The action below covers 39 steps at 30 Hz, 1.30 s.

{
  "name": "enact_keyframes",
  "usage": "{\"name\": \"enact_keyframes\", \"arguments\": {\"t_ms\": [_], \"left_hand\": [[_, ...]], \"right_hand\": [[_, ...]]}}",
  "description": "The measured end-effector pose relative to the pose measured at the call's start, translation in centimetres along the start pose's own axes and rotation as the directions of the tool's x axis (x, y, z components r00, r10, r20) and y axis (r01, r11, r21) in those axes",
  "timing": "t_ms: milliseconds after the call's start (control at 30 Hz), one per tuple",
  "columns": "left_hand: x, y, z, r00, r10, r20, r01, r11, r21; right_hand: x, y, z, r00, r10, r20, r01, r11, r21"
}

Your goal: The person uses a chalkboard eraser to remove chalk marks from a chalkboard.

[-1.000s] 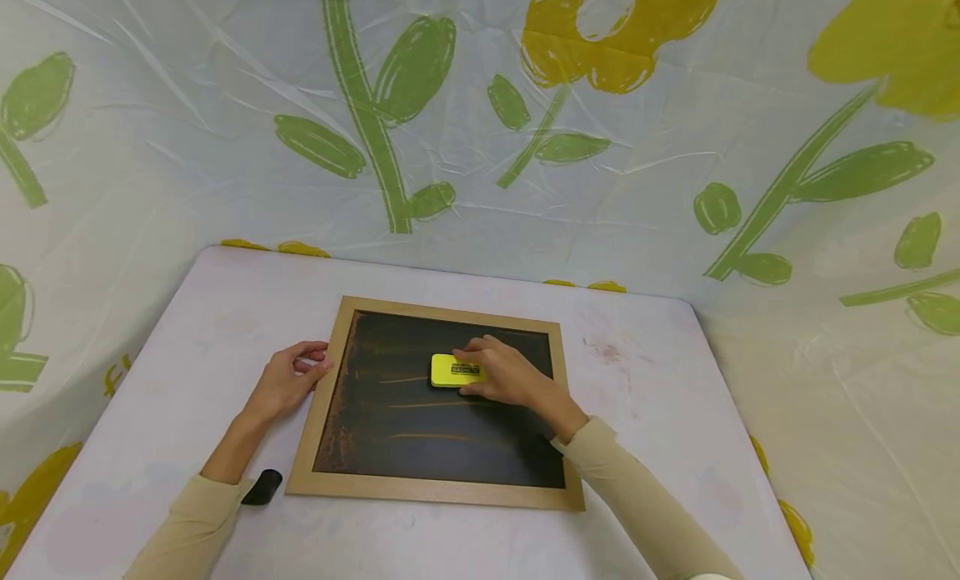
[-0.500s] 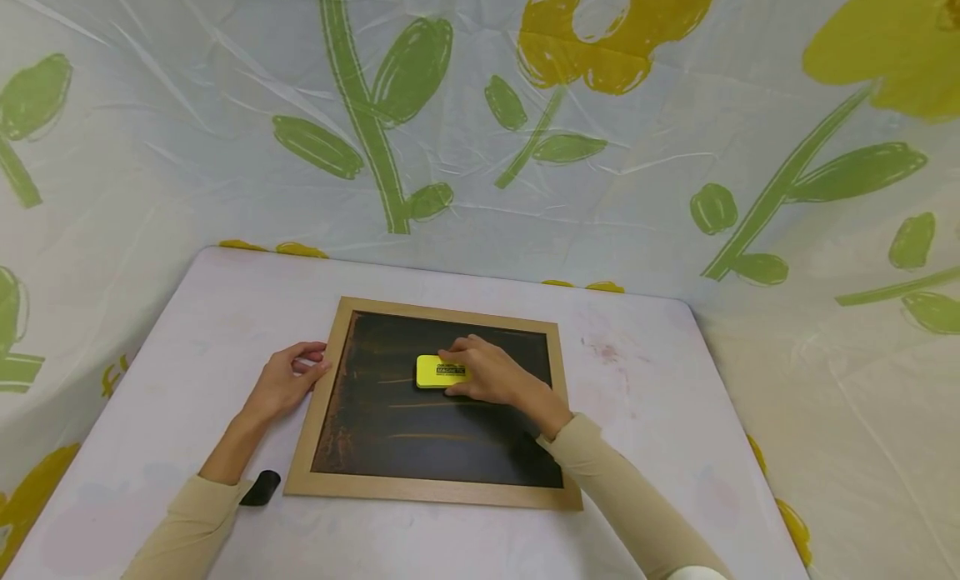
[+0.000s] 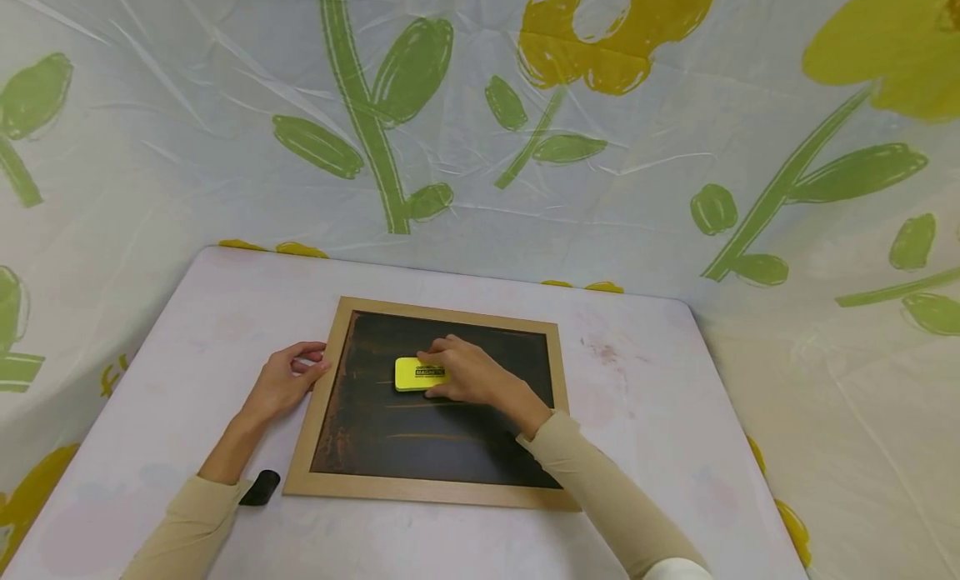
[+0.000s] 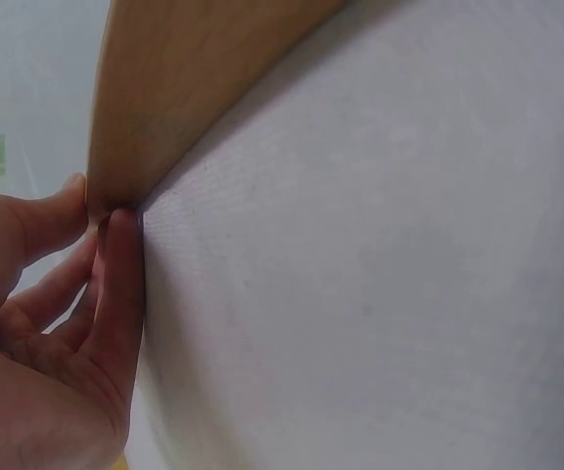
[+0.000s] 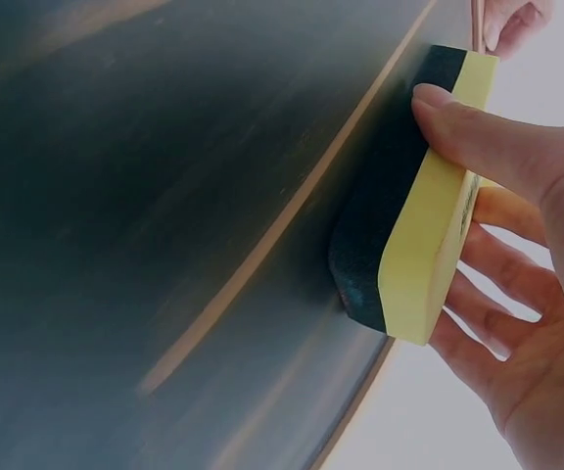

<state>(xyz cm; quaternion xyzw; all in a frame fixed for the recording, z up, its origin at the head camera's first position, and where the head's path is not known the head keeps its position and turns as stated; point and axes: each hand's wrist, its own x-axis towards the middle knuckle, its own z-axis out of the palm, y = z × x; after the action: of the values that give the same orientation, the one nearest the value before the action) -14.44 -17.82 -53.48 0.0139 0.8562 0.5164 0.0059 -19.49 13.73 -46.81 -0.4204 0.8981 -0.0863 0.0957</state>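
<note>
Now the right hand (image 3: 472, 376) grips the yellow eraser (image 3: 411, 375) on the chalkboard (image 3: 442, 459), which lies midway between the left and right edges of the desk (image 3: 645, 355); well apart, the left hand (image 3: 281, 382) pinches the chalkboard's left side.

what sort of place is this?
Probably a staged tabletop setup in a curtained-off nook: flower-printed sheeting hangs behind and on both sides of a pale table, which bears a framed chalkboard.
</note>
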Motion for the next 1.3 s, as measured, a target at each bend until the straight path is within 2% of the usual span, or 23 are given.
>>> {"name": "enact_keyframes", "arguments": {"t_ms": [567, 833, 1100, 1300], "left_hand": [[0.0, 0.0, 0.0, 1.0, -0.022, 0.012, 0.022, 1.0, 0.013], [0.0, 0.0, -0.1, 1.0, -0.012, 0.013, 0.011, 1.0, 0.022], [0.1, 0.1, -0.1, 1.0, -0.018, 0.01, 0.018, 1.0, 0.0], [0.1, 0.0, -0.2, 1.0, -0.023, 0.011, 0.023, 1.0, 0.006]], "right_hand": [[2.7, -2.7, 0.3, 0.999, -0.024, 0.033, 0.026, 0.998, -0.061], [3.7, -3.8, 0.6, 0.998, -0.05, 0.041, 0.054, 0.993, -0.103], [3.8, -3.8, 0.4, 0.996, -0.055, 0.066, 0.067, 0.979, -0.191], [3.3, -3.4, 0.2, 0.997, -0.044, 0.064, 0.055, 0.983, -0.173]]}}
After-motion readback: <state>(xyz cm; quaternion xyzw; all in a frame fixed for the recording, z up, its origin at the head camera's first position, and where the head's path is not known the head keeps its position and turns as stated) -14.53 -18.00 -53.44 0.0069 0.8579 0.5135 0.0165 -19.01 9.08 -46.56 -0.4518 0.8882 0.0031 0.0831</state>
